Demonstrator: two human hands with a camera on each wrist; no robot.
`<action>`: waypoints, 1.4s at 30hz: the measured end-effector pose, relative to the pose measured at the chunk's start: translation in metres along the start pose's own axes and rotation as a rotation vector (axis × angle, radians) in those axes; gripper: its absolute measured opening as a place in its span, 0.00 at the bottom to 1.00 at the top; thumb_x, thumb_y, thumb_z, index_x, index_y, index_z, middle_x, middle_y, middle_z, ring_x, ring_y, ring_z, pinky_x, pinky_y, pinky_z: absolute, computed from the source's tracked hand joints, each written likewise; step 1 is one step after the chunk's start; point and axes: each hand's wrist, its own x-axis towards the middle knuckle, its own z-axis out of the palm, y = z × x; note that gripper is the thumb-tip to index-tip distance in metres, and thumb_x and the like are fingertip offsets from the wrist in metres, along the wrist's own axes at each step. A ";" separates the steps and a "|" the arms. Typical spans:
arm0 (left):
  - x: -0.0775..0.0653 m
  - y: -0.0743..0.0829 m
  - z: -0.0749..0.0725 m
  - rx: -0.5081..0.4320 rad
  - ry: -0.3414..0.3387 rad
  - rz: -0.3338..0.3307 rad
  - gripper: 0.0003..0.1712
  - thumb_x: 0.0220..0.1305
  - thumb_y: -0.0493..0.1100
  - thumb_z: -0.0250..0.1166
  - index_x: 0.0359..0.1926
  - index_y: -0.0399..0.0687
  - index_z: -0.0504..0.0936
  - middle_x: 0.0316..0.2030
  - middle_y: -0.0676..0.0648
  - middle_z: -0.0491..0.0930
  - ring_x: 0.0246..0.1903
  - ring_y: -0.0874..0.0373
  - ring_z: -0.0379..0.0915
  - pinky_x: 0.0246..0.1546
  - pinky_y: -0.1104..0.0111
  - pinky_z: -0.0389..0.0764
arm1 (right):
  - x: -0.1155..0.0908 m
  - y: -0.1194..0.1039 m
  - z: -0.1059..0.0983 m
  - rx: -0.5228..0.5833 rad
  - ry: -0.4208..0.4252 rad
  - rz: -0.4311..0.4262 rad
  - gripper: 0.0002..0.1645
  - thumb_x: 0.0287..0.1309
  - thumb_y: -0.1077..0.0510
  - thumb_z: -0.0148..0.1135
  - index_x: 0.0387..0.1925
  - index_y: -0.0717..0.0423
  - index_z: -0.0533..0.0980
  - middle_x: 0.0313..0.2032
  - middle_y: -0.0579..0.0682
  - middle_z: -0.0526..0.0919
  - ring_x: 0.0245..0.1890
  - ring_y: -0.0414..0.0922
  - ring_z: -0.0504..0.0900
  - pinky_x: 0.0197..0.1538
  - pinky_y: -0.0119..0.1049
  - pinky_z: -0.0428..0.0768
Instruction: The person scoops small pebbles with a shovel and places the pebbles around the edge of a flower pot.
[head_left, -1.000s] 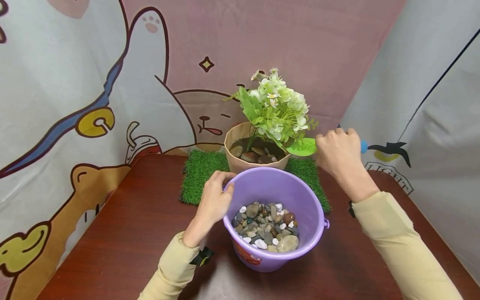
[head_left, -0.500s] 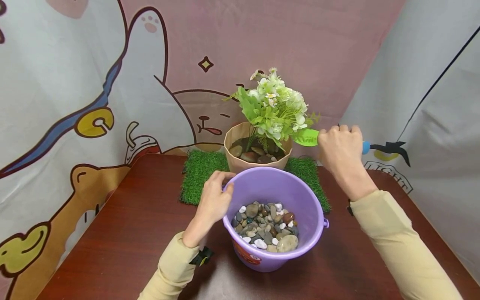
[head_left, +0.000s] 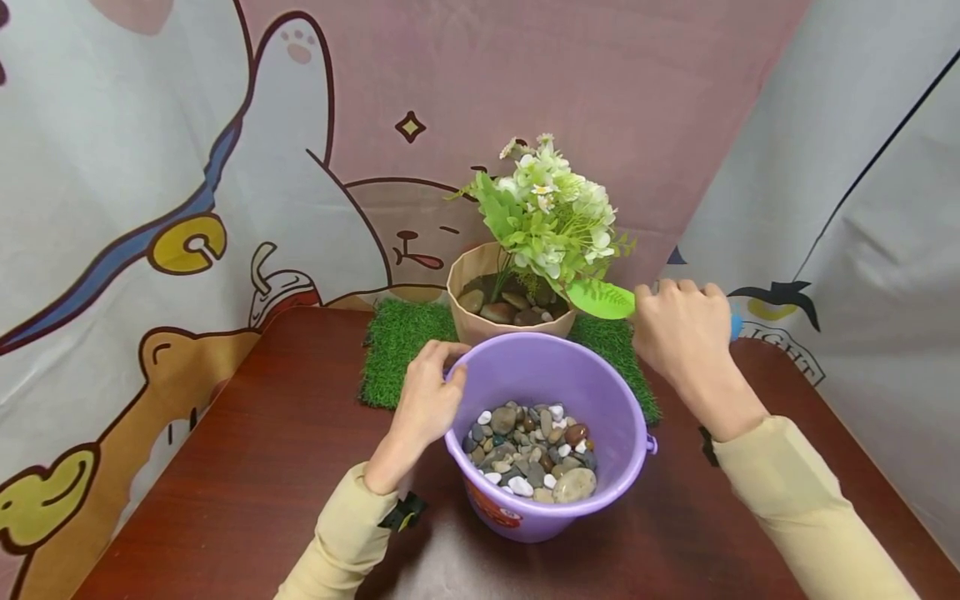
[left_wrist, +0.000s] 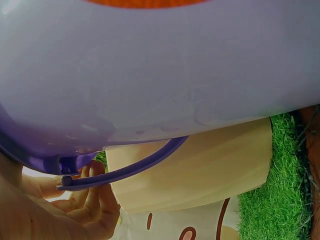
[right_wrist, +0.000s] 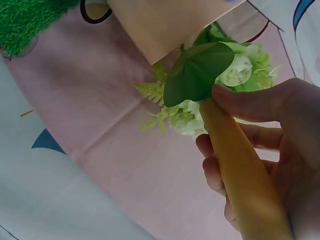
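Note:
My left hand (head_left: 429, 396) holds the left rim of a purple bucket (head_left: 543, 371), its thumb over the edge and its fingers outside. Pebbles (head_left: 525, 458) in grey, brown and white cover the bucket's bottom. In the left wrist view the bucket's handle (left_wrist: 132, 170) hangs by the fingers. My right hand (head_left: 682, 333) grips a small trowel with a green blade (head_left: 602, 299) and a yellow handle (right_wrist: 240, 170), tipped blue at the end. Its blade tilts down over the right rim of a beige pot (head_left: 510, 328). The pot holds dark soil, larger stones (head_left: 498, 313) and white-green flowers (head_left: 555, 208).
Under the pot lies a mat of artificial grass (head_left: 408, 350). All of this stands on a reddish-brown table (head_left: 247, 467), with a printed cartoon cloth (head_left: 585, 75) behind and at the sides. The bucket stands directly in front of the pot.
The trowel blade first rose and drew right, away from the pot, then came down left to the pot's rim. The left hand and the bucket stayed where they were.

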 end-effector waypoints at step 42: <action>0.001 -0.001 0.000 0.006 0.010 0.014 0.16 0.60 0.38 0.56 0.48 0.40 0.81 0.41 0.43 0.79 0.40 0.51 0.75 0.44 0.59 0.75 | -0.042 -0.060 0.000 -0.097 0.104 -0.660 0.10 0.37 0.66 0.68 0.17 0.54 0.72 0.18 0.51 0.70 0.20 0.48 0.69 0.29 0.38 0.64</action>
